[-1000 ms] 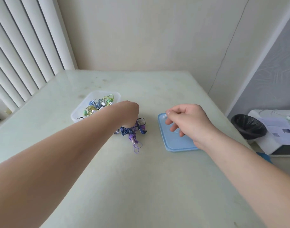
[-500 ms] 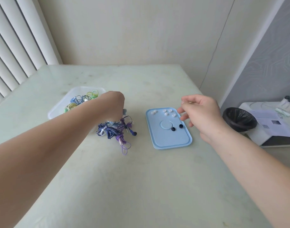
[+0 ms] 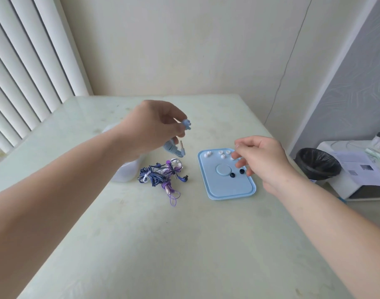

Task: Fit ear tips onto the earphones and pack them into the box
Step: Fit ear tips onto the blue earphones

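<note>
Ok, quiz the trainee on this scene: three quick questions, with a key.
1. True or false: the left hand holds light blue earphones above the table.
2. How many black ear tips lie on the blue lid?
3. The purple and dark blue tangle lies: A on the lid; B on the table beside the lid; C hanging from the left hand.
Key: 1 true; 2 two; 3 B.

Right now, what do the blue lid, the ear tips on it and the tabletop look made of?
Blue lid: moulded plastic, matte; raised rim and pressed circle. White ear tips and dark ear tips: probably soft silicone, small dome shapes; too small to confirm. Tabletop: pale green, smooth, faint sheen; glass or stone, cannot tell.
</note>
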`<state>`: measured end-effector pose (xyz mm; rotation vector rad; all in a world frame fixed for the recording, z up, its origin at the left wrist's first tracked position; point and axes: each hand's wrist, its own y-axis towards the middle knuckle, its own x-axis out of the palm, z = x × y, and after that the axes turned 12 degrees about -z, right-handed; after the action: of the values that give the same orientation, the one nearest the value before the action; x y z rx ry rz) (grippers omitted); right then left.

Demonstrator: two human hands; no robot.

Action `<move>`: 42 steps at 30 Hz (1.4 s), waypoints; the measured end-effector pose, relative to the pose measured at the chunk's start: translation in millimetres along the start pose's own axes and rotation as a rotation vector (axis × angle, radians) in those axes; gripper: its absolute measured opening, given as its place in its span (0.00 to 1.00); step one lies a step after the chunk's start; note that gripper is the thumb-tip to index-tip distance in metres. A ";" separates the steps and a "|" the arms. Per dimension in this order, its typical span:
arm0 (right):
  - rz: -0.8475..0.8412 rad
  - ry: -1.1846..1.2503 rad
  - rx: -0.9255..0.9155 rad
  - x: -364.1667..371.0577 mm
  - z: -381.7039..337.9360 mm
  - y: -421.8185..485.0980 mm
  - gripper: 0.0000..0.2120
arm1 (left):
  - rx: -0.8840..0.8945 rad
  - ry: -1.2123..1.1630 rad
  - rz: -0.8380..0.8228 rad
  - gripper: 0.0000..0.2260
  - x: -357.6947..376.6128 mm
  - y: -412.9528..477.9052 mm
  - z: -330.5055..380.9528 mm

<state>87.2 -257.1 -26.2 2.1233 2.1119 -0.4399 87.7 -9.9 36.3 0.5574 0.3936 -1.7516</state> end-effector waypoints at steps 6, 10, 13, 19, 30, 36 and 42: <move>0.018 -0.044 0.020 -13.3 6.9 -4.9 0.08 | -0.103 -0.484 -0.224 0.07 46.9 -22.1 -13.9; 0.016 -0.133 0.022 -22.7 14.9 -1.5 0.07 | -0.176 -0.761 -0.286 0.08 82.4 -29.3 -33.4; -0.015 -0.236 -0.003 -24.3 18.3 9.1 0.06 | -0.178 -0.908 -0.286 0.05 95.6 -29.5 -38.1; -0.131 -0.517 -0.007 -17.1 21.1 46.2 0.07 | -0.141 -1.034 -0.268 0.01 112.6 -29.2 -51.7; -0.179 -0.777 -0.013 -13.5 26.8 62.7 0.07 | -0.102 -1.009 -0.236 0.09 114.3 -31.0 -60.6; -0.108 -0.325 -0.109 -1.8 8.0 8.4 0.04 | -0.077 -0.985 -0.231 0.04 114.9 -35.4 -58.1; -0.152 0.334 0.020 21.1 22.2 -46.3 0.04 | -0.042 -0.994 -0.219 0.11 117.9 -36.8 -56.6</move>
<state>38.3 -242.1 -47.6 2.1849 2.4657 -0.1243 38.8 -65.5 -77.6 -0.4270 -0.2225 -1.9868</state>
